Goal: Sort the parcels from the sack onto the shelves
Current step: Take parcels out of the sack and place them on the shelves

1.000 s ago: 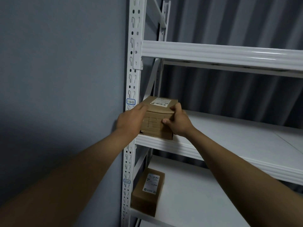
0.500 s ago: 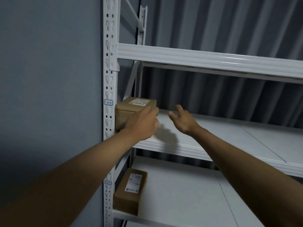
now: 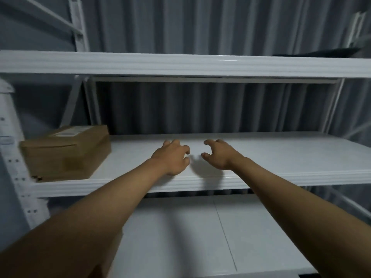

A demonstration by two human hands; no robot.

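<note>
Both hands empty, fingers loosely curled, gripping nothing. Left hand (image 3: 172,158) and right hand (image 3: 217,155) hover side by side, palms down, over front-middle of white middle shelf (image 3: 281,155). Cardboard parcel (image 3: 66,152) with white label on top sits well left of left hand, at shelf's left end beside perforated upright (image 3: 14,149). Upper shelf (image 3: 180,64) above hands; lower shelf (image 3: 180,237) beneath forearms. Grey curtain (image 3: 200,105) behind rack.

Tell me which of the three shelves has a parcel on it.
The middle shelf: a brown cardboard parcel sits at its left end. The top shelf shows only its front edge, and the bottom shelf shows none.
</note>
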